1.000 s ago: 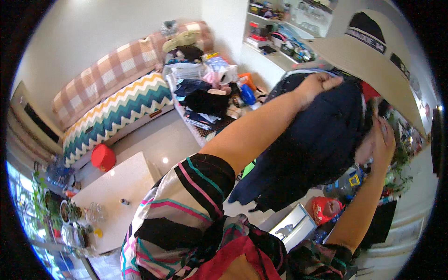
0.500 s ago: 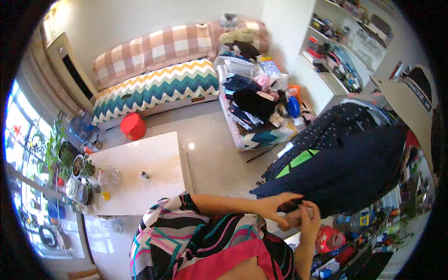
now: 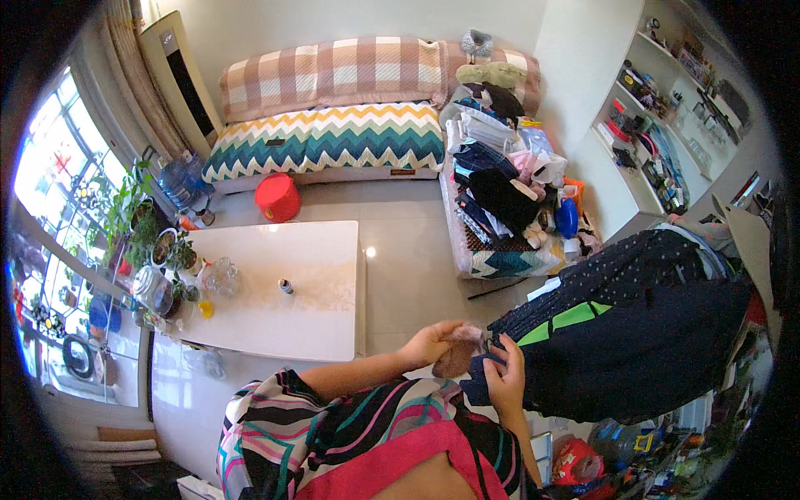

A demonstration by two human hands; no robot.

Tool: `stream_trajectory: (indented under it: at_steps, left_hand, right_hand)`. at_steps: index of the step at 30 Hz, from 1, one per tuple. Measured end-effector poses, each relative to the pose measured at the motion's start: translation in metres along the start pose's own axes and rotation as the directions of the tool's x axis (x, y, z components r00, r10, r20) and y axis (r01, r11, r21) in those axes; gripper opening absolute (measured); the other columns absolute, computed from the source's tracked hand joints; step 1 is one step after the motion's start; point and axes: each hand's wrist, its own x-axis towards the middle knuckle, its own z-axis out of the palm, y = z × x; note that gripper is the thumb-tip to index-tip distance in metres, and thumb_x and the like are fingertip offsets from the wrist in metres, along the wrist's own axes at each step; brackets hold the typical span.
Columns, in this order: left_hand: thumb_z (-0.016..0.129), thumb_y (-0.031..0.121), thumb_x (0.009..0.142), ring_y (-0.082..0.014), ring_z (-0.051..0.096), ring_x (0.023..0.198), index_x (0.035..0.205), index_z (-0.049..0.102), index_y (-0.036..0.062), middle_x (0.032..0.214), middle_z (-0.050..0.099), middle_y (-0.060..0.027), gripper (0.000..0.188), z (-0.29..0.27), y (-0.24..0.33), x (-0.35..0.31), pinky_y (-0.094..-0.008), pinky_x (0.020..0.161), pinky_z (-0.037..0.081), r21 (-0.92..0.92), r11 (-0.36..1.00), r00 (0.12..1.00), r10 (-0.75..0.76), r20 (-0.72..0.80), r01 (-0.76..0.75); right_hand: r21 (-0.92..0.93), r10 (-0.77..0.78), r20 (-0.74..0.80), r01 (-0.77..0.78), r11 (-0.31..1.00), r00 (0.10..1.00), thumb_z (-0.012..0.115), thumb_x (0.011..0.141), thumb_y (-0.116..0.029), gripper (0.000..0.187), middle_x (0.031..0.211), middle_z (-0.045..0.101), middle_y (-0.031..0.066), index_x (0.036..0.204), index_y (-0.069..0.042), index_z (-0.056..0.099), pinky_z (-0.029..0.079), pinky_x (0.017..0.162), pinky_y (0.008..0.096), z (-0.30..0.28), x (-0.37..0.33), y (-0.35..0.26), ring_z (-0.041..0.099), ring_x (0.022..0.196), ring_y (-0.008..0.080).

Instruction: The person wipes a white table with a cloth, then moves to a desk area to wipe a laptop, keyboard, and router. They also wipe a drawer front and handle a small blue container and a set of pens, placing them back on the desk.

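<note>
My left hand (image 3: 432,343) is closed on a small brownish-pink cloth (image 3: 455,357), soft-looking and bunched; its kind is not clear. Close beside it, my right hand (image 3: 507,380) pinches a dark blue piece of cloth (image 3: 476,385). The two cloths meet or overlap between my hands, and I cannot tell whether they are joined. Just beyond my right hand spreads a large dark navy garment (image 3: 633,350), heaped with a dark dotted garment (image 3: 621,271). A bright green strip (image 3: 567,323) shows between the two.
A long cream table (image 3: 317,258) stands at left with a small bottle (image 3: 286,287) on it. Behind it are a red stool (image 3: 277,197) and a sofa (image 3: 333,137). Folded clothes (image 3: 500,196) pile on the sofa's right arm. A red bag-like thing (image 3: 577,462) lies low at right.
My hands have shifted left and slightly up, away from the navy garment, and moved apart. The brownish-pink cloth now hangs in plain sight, with dark blue cloth in my right hand. The view has turned.
</note>
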Motion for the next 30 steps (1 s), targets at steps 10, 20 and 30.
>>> stream_trajectory:
  at_steps: [10, 20, 30]
  left_hand:
    - [0.048, 0.022, 0.106, -0.022, 0.019, 0.153, 0.163, 0.004, 0.0054, 0.168, 0.018, -0.0118, 0.073, 0.051, -0.044, 0.037, -0.0362, 0.123, 0.017, -0.353, 0.934, 0.99, 0.102, 0.102, -0.059]
    - [0.054, 0.035, 0.104, -0.0267, 0.019, 0.152, 0.165, 0.007, 0.019, 0.169, 0.009, -0.0114, 0.078, 0.044, -0.077, -0.011, -0.0461, 0.119, 0.027, -0.47, 0.868, 0.958, -0.254, -0.137, 0.163]
    - [0.057, 0.035, 0.104, -0.0245, 0.06, 0.124, 0.159, 0.028, 0.0132, 0.154, 0.041, -0.0162, 0.065, -0.063, -0.055, -0.051, -0.0414, 0.102, 0.049, -0.577, 0.815, 0.892, -0.225, -0.392, -0.048]
  right_hand:
    - [0.03, -0.056, 0.351, 0.048, 0.998, 0.935, 0.052, 0.105, -0.024, 0.063, 0.155, 0.038, 0.0246, 0.155, 0.004, 0.027, 0.032, 0.116, 0.0424, 0.003, 0.029, 0.032, 0.039, 0.142, 0.037]
    - [-0.226, -0.204, 0.63, 0.428, 0.875, 0.749, 0.055, 0.097, -0.012, 0.033, 0.12, 0.065, 0.0223, 0.128, -0.003, 0.057, 0.048, 0.093, 0.0504, 0.026, 0.031, 0.057, 0.059, 0.112, 0.0449]
    - [0.001, 0.276, 0.651, -0.364, 0.931, 0.707, 0.051, 0.106, -0.021, 0.028, 0.114, 0.07, 0.0115, 0.125, -0.005, 0.064, 0.051, 0.088, 0.0421, 0.101, 0.092, 0.07, 0.066, 0.103, 0.0259]
